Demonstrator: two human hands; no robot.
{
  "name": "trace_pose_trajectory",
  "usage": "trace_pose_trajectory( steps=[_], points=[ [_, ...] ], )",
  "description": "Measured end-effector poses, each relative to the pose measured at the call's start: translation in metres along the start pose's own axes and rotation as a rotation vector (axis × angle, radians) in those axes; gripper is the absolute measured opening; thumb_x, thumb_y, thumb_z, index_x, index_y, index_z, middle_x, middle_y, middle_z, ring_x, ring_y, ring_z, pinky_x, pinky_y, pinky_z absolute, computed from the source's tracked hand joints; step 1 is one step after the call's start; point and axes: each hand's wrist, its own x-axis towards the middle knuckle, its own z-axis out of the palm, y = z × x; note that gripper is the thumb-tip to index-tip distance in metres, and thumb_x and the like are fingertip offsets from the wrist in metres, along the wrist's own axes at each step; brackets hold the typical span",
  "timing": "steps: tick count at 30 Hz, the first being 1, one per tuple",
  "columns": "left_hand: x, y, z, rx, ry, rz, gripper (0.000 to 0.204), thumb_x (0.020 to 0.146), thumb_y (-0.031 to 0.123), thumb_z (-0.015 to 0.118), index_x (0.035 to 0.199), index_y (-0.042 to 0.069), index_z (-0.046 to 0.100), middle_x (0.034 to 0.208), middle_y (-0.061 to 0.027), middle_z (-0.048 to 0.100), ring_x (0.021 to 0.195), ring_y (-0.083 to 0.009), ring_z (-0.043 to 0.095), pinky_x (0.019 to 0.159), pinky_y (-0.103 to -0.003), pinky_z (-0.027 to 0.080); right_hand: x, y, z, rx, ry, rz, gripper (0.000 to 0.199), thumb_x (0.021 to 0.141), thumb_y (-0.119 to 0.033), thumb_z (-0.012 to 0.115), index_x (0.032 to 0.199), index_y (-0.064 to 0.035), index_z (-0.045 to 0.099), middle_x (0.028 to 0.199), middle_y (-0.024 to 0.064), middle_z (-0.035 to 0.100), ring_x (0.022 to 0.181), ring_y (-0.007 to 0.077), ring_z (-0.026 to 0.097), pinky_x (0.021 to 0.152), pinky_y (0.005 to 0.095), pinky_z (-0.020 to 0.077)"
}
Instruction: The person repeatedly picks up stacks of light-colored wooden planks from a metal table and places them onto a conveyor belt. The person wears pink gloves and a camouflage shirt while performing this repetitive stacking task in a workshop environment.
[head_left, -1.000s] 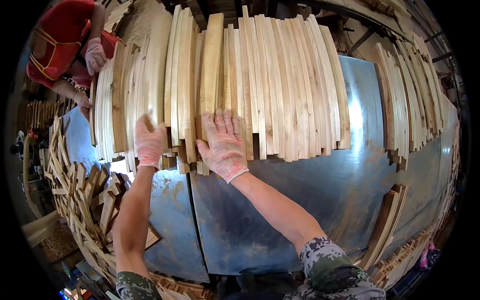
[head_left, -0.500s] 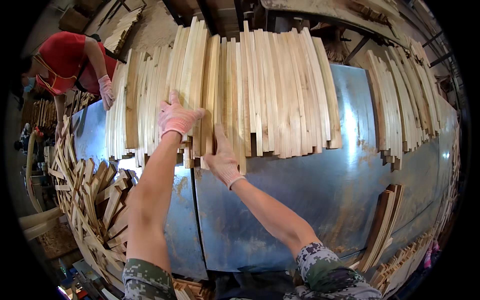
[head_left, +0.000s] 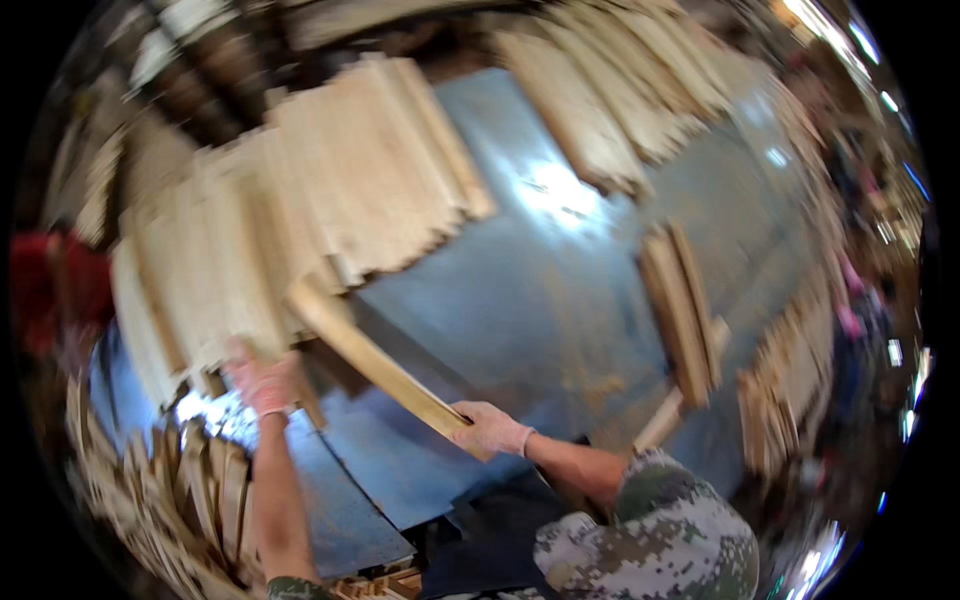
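Observation:
My right hand (head_left: 490, 428), in a pale work glove, grips the near end of a long wooden strip (head_left: 375, 360). That strip slants up and left over the metal table, its far end beside the row of strips. My left hand (head_left: 265, 383), gloved too, lies at the near ends of the left part of the wooden strip row (head_left: 360, 170). Its fingers look apart and rest against the wood, though motion smears them. The strips in this row lie side by side with uneven near ends.
The metal table (head_left: 500, 290) carries another row of strips (head_left: 600, 90) at the far right and a small stack (head_left: 678, 310) nearer. Loose wood pieces (head_left: 170, 490) pile up at the left. A person in red (head_left: 60, 285) stands at the left edge, blurred.
My view has swung to the right. My right hand has drawn a wooden strip out toward me, off the row. My left hand has moved back to the row's near ends.

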Motion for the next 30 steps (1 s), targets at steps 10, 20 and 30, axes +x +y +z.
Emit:
trace_pose_trajectory(
  steps=[10, 20, 30],
  points=[
    [-0.019, 0.010, -0.004, -0.004, -0.141, -0.119, 0.121, 0.077, 0.049, 0.081, 0.176, 0.029, 0.014, 0.165, -0.0286, 0.038, 0.145, -0.0470, 0.049, 0.119, -0.057, 0.042, -0.286, 0.209, -0.093, -0.333, 1.107, 0.274, 0.041, 0.091, -0.014, 0.070, 0.131, -0.0103, 0.075, 0.124, 0.0215, 0.073, 0.117, 0.0408, 0.068, 0.104, 0.0460, 0.0539],
    [0.018, -0.017, 0.029, 0.022, -0.056, -0.035, 0.131, 0.075, 0.070, 0.085, 0.175, 0.018, 0.018, 0.168, -0.0344, 0.035, 0.148, -0.0551, 0.044, 0.121, -0.062, 0.039, -0.305, 0.248, -0.225, -0.663, 1.418, 0.879, 0.046, 0.092, -0.041, 0.077, 0.127, -0.0111, 0.069, 0.133, 0.0163, 0.069, 0.125, 0.0388, 0.065, 0.105, 0.0495, 0.0537],
    [-0.002, -0.004, -0.023, -0.064, -0.189, -0.170, 0.131, 0.073, 0.063, 0.089, 0.175, 0.029, 0.015, 0.166, -0.0299, 0.038, 0.143, -0.0444, 0.055, 0.116, -0.052, 0.049, -0.264, 0.242, -0.163, -0.590, 1.341, 0.080, 0.049, 0.097, -0.015, 0.071, 0.145, -0.0039, 0.064, 0.122, 0.0129, 0.074, 0.116, 0.0325, 0.070, 0.104, 0.0427, 0.0536]
  ],
)
